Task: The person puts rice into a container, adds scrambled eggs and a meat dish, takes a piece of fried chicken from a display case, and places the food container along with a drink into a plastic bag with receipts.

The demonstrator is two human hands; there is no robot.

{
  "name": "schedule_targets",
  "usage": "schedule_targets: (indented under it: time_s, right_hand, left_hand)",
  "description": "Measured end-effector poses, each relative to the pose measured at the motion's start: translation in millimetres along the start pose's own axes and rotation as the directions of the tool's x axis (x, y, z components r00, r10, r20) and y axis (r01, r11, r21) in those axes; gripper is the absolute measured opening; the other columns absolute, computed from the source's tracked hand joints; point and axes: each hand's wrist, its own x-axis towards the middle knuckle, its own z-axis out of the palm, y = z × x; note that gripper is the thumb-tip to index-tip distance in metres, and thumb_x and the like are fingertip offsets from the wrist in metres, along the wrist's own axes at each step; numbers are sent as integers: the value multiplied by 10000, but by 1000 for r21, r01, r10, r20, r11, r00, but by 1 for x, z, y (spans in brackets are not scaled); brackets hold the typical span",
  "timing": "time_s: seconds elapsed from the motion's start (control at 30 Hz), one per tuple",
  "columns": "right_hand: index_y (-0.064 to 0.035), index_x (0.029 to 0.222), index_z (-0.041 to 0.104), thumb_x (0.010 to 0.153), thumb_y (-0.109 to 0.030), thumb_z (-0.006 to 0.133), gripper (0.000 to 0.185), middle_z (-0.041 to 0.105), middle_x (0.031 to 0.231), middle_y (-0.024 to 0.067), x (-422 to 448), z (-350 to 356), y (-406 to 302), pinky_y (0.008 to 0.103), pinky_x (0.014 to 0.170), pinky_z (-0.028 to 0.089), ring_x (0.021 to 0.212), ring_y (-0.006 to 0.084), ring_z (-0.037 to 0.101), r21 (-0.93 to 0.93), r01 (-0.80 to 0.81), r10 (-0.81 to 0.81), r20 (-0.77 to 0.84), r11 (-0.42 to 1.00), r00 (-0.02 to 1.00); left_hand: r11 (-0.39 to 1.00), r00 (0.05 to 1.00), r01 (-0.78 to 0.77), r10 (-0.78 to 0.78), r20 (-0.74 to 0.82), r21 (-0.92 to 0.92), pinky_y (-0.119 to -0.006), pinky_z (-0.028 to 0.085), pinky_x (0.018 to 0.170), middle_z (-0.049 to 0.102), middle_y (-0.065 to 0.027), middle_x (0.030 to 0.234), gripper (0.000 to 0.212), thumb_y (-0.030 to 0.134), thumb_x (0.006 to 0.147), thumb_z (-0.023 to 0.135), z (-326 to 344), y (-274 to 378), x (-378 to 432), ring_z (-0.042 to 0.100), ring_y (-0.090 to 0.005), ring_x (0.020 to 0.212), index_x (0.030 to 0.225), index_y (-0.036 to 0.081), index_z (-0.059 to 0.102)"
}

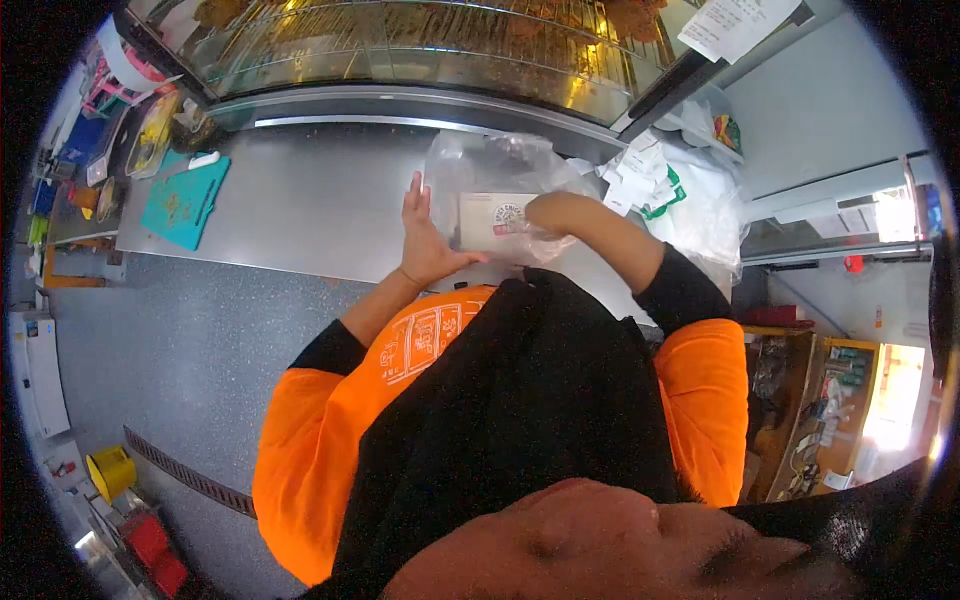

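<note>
A pale cardboard food box (480,223) with a round printed mark sits inside a clear plastic bag (491,161) on the steel worktop. My left hand (433,240) is at the left side of the bag, fingers raised and spread, thumb reaching along the box's near edge. Over the box's right end my right hand (551,214) bends inward, with the thin plastic bunched beneath it. Its fingertips are hidden, so I cannot tell whether they grip the box, the bag or neither.
A glass-fronted display cabinet (420,67) with wire racks stands behind the steel worktop (322,187). To the left lie a teal cutting board (176,206) with crumbs and a white-handled knife (204,160). White plastic bags (705,217) and paper slips (637,172) crowd the right.
</note>
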Motion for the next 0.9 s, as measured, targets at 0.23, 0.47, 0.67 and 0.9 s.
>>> schedule_targets:
  time_s: [0.23, 0.47, 0.67, 0.9]
  right_hand:
    - [-72, 877, 658, 792, -391, 519, 358, 617, 1004, 113, -112, -93, -19, 589, 1025, 40, 1209, 249, 388, -385, -435, 430, -103, 814, 897]
    - [-41, 929, 606, 664, -217, 693, 330, 611, 999, 100, -150, -105, 0, 442, 1049, 199, 1130, 264, 454, -249, -173, 115, -230, 953, 966]
    - [-34, 1317, 235, 523, -404, 795, 1041, 273, 1339, 212, -131, 38, 49, 419, 1048, 185, 1233, 369, 273, 518, 61, 392, -713, 853, 581]
    - [12, 1263, 324, 595, -423, 738, 898, 378, 1267, 205, 47, 135, 38, 432, 1032, 155, 1232, 312, 276, 316, -70, 299, -768, 946, 566]
  left_hand:
    - [907, 693, 330, -420, 586, 260, -458, 212, 996, 366, -266, 1244, 1163, 414, 489, 795, 39, -43, 15, 343, -354, 1182, 1325, -50, 132]
    - [908, 622, 404, -363, 694, 114, -421, 290, 938, 534, -187, 1088, 391, 242, 734, 623, 32, -35, 29, 473, -348, 1025, 1073, 55, 569]
    - [925, 673, 373, -323, 665, 71, -460, 271, 987, 523, -192, 1105, 306, 76, 751, 515, 48, -36, 1, 492, -369, 996, 1051, 49, 564]
    - [952, 705, 283, -289, 648, 117, -510, 210, 1016, 499, -204, 1086, 325, 60, 747, 485, 84, -31, -4, 472, -378, 1023, 1066, 21, 533]
